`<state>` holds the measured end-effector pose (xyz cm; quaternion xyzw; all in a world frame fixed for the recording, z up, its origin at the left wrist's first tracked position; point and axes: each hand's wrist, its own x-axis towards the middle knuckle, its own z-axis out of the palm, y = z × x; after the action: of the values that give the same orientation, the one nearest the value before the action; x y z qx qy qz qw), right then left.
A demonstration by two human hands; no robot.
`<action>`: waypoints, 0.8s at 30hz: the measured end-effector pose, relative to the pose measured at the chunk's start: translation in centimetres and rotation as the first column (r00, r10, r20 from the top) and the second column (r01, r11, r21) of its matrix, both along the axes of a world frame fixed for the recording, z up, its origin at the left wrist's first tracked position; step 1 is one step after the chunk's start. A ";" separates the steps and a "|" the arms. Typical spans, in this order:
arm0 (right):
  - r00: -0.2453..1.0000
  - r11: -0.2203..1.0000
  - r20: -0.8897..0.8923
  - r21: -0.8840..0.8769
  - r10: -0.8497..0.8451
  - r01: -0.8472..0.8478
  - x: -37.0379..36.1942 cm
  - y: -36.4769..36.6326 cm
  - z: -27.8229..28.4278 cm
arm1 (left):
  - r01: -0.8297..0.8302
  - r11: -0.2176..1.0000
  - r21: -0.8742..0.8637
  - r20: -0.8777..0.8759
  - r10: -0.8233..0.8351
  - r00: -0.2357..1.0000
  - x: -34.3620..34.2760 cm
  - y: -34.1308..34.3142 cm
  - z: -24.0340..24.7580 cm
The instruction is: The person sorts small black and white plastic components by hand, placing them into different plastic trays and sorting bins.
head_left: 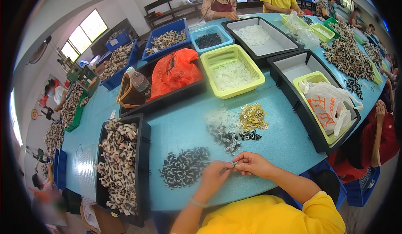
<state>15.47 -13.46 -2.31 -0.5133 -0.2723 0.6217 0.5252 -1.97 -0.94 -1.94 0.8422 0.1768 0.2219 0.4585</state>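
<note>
My left hand [214, 176] and my right hand [253, 165] meet at the near edge of the blue table [274, 150]. Their fingertips are pinched together around one tiny piece, too small to name. Just beyond the fingers lies a loose heap of small black and translucent parts [226, 138]. Small yellow rings [253, 117] are heaped behind it, with a few black parts [250, 135] in front of them. To the left of my left hand spreads a pile of small dark pieces with pale bits [184, 167].
At left stands a black tray [145, 158] of furry-looking brown-and-cream pieces. Farther back are a red plastic bag [173, 73], a bottle [139, 82], a yellow basket [233, 92] of whitish pieces and a black tray [307, 119] holding a white bag [328, 104]. Several people sit around the table.
</note>
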 end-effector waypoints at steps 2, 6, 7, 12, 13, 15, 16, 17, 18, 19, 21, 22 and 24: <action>0.998 1.000 0.065 -0.008 -0.006 0.006 -0.2 0.1 0.3 | 0.008 0.999 -0.054 0.022 -0.007 1.000 -0.2 -0.1 -0.5; 0.838 0.972 0.513 0.218 -0.188 0.085 -0.5 0.1 -0.5 | -0.137 0.807 -0.575 0.000 0.168 0.986 0.3 -1.8 -0.8; 0.838 0.972 0.512 0.218 -0.189 0.086 -0.5 0.0 -0.4 | -0.143 0.692 -0.707 0.021 0.223 0.975 0.5 -2.4 -0.5; 0.624 0.943 0.725 0.329 -0.292 0.059 -1.0 -0.3 -0.1 | -0.142 0.544 -0.827 0.002 0.256 0.967 0.8 -3.5 -0.6; 0.621 0.943 0.728 0.327 -0.292 0.060 -1.3 -0.5 -0.1 | -0.171 0.589 -0.790 -0.017 0.258 0.966 0.9 -3.4 -0.9; 0.591 0.931 0.734 0.353 -0.336 0.091 -2.2 -0.6 -0.3 | -0.195 0.632 -0.750 -0.034 0.258 0.966 0.8 -2.9 -1.3; 0.665 0.939 0.675 0.319 -0.320 0.128 -2.4 -0.7 -0.2 | -0.215 0.684 -0.697 -0.073 0.231 0.970 0.7 -2.5 -1.5; 0.662 0.939 0.677 0.319 -0.322 0.130 -2.3 -0.8 -0.1 | -0.231 0.733 -0.640 -0.114 0.206 0.972 0.6 -2.1 -1.6; 0.763 0.953 0.586 0.276 -0.272 0.128 -2.1 -1.0 0.0 | -0.229 0.732 -0.641 -0.114 0.204 0.972 0.4 -1.6 -1.7; 0.848 0.965 0.481 0.234 -0.221 0.119 -1.9 -1.1 0.1 | -0.252 0.847 -0.468 -0.118 0.222 0.968 0.3 -1.2 -1.8; 0.609 0.958 0.752 0.283 -0.251 0.046 0.1 -1.4 0.5 | -0.247 0.969 0.001 -0.063 0.246 0.967 0.0 -0.3 -0.8; 0.484 0.945 0.812 0.302 -0.326 0.128 1.3 -1.5 0.1 | -0.247 0.969 0.001 -0.062 0.246 0.967 -0.3 0.3 -0.8; 0.310 0.913 0.872 0.297 -0.378 0.279 3.7 -1.2 0.5 | -0.206 0.884 0.420 0.025 0.216 0.976 -1.0 1.7 -1.2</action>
<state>19.18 -14.70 -1.76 -0.7893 -0.4330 0.1004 0.4236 -2.94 0.72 -3.11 0.8992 0.2205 0.2938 0.2377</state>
